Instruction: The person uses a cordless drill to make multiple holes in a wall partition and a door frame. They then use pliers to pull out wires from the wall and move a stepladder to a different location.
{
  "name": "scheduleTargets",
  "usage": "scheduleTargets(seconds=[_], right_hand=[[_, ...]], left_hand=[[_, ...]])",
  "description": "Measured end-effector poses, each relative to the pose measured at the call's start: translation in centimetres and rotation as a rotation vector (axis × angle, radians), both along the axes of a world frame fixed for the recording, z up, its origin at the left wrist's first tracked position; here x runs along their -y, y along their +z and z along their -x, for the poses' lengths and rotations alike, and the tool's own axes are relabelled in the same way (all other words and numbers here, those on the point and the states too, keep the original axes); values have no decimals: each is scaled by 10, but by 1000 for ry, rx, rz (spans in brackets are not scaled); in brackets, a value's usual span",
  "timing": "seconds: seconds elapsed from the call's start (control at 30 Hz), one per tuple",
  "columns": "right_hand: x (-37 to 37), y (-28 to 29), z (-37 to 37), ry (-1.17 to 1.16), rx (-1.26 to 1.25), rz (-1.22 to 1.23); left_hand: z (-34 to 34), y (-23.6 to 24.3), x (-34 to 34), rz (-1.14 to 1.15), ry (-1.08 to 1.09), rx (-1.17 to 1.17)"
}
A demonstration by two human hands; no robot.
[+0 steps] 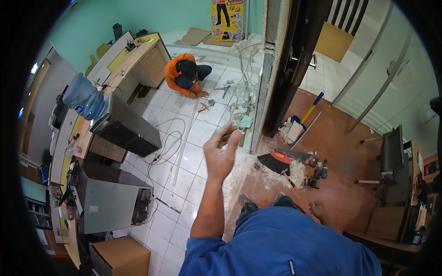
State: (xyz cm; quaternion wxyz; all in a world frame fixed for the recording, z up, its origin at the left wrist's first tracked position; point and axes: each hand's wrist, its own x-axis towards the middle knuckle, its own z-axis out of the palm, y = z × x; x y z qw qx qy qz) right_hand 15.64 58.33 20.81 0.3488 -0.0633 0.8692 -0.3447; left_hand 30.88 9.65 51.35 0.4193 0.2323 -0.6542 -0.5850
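Observation:
My left hand [221,152] is raised in front of the door frame, its fingers bent toward the thumb in a pinch. Something whitish shows at the fingertips, too small to name; it may be only dust. Behind them, pale green broken pieces [244,121] lie by the foot of the frame. My right hand [316,209] hangs low beside my leg, fingers loosely apart, with nothing visible in it. Nearest to it on the brown floor are a cordless drill [321,171], a handsaw [299,156] and a black-and-red broom head [275,162] among white rubble.
A person in orange [179,73] crouches on the white tiles near pliers [202,107] and tangled cables [248,69]. A water dispenser [126,124] and grey cabinet [110,204] stand at left. The dark door [294,69] stands ajar; a blue dustpan [294,131] lies beside it.

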Motion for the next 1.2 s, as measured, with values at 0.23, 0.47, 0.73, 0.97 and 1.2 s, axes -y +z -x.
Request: scheduleTargets(seconds=[0.23, 0.47, 0.73, 0.97, 1.2], right_hand=[[-70, 24, -37, -211, -11, -235], [-99, 23, -47, -298, 42, -250], [-94, 18, -29, -269, 78, -221], [-93, 13, -13, -246, 99, -213], [-93, 10, 6, -211, 105, -206]], left_hand=[[95, 19, 29, 96, -68, -105], [211, 22, 97, 148, 41, -36], [257, 18, 112, 103, -64, -70], [251, 22, 113, 6, -232, -200], [260, 12, 121, 86, -271, -205]])
